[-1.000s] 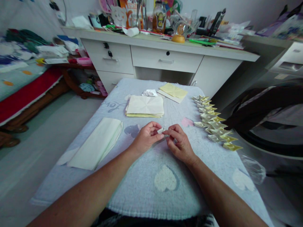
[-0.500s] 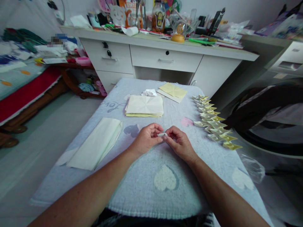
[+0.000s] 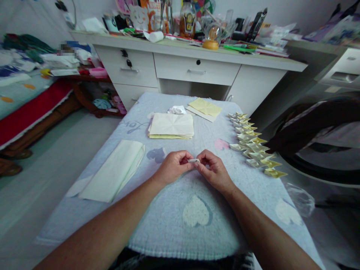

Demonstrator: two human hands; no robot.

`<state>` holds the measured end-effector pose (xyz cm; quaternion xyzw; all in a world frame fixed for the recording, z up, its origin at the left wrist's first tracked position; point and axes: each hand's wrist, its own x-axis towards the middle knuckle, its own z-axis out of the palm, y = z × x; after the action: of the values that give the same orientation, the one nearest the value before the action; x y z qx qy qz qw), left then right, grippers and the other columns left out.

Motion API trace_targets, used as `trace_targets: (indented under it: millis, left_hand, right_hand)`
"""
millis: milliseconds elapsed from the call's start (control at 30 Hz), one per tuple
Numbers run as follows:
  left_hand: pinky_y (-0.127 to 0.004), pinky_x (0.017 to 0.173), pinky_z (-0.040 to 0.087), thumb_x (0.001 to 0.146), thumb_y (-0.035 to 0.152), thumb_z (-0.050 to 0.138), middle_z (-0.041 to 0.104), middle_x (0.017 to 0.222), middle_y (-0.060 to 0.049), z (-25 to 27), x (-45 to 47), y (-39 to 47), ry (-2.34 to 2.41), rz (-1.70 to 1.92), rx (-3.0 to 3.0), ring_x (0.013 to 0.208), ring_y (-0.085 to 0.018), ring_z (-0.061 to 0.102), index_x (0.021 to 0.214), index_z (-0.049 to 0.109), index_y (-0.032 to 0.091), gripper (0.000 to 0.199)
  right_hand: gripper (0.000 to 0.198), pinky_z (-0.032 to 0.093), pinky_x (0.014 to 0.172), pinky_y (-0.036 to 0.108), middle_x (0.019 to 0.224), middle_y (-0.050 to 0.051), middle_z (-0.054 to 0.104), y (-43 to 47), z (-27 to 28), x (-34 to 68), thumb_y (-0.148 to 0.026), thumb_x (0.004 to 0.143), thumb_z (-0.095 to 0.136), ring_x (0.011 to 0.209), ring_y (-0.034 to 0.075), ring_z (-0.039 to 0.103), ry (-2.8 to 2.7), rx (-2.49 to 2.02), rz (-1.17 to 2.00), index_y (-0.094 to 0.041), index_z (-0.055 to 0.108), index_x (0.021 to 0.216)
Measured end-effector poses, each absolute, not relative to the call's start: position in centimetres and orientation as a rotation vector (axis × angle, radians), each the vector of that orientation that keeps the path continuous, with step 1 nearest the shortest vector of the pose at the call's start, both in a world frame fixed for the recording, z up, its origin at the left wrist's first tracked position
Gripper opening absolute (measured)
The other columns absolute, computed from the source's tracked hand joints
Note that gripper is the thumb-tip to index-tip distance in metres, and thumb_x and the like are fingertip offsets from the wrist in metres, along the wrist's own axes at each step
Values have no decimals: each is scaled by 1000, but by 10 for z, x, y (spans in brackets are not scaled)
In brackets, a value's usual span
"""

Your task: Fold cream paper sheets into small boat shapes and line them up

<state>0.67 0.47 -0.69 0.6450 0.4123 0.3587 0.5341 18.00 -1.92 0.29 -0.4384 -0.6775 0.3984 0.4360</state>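
Note:
A small folded piece of white paper (image 3: 193, 161) is pinched between my two hands over the middle of the cloth-covered table. My left hand (image 3: 176, 165) is closed on its left end, thumb below and fingers curled above. At its right end, my right hand (image 3: 213, 168) grips it between thumb and fingers. Most of the paper is hidden by the fingertips. Beyond my hands lies a stack of creased paper sheets (image 3: 171, 125), white on top with yellow beneath. To the right, several folded paper boats (image 3: 250, 144) in white and yellow stand in rows.
A folded pale sheet bundle (image 3: 114, 170) lies at the left. Crumpled white paper (image 3: 177, 110) and creased yellow paper (image 3: 206, 106) rest near the far edge. Behind stands a white desk (image 3: 197, 71) with a cluttered top; a front-loading washer (image 3: 343, 86) is at the right.
The fingers of my left hand have curled in closer around the folded paper. My right hand stays nearly in place, and everything on the table lies as before.

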Motion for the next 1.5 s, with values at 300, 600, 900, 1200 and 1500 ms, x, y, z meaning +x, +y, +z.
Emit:
trace_targets:
  millis: [300,600,900,1200,1500]
  left_hand:
    - [-20,51,30,74,36,71,49,61,5,-6,5,5,1011,802,1554,55,-7,42,73,61,14,25]
    - [-19,49,29,73,37,70,48,59,5,-4,5,4,1019,780,1552,53,-7,40,72,61,14,25]
    - [-19,49,28,72,33,71,46,56,6,-6,6,4,1050,750,1594,52,-7,40,68,60,15,21]
    - [-19,49,31,71,32,70,48,59,5,-5,7,4,1039,777,1541,53,-7,42,73,59,14,21]
    - [-20,58,39,77,32,64,56,70,3,-2,7,5,983,812,1531,63,-9,50,82,59,16,17]
  right_hand:
    - [19,37,62,25,70,-1,52,-19,7,182,-31,88,59,65,11,47,-1746,-1073,949,-19,56,73]
    - [22,39,61,25,70,-1,53,-19,4,179,-39,86,60,65,12,48,-1663,-1108,1085,-20,55,77]
    - [20,39,63,25,69,-2,52,-18,5,181,-35,88,57,65,12,48,-1724,-1097,1048,-19,56,75]
    - [24,37,61,25,71,-1,51,-19,5,184,-42,89,54,66,13,46,-1650,-1093,1184,-19,57,82]
    - [22,37,57,23,71,-4,49,-13,-8,181,-34,82,62,63,11,46,-1508,-1104,1182,-22,44,87]
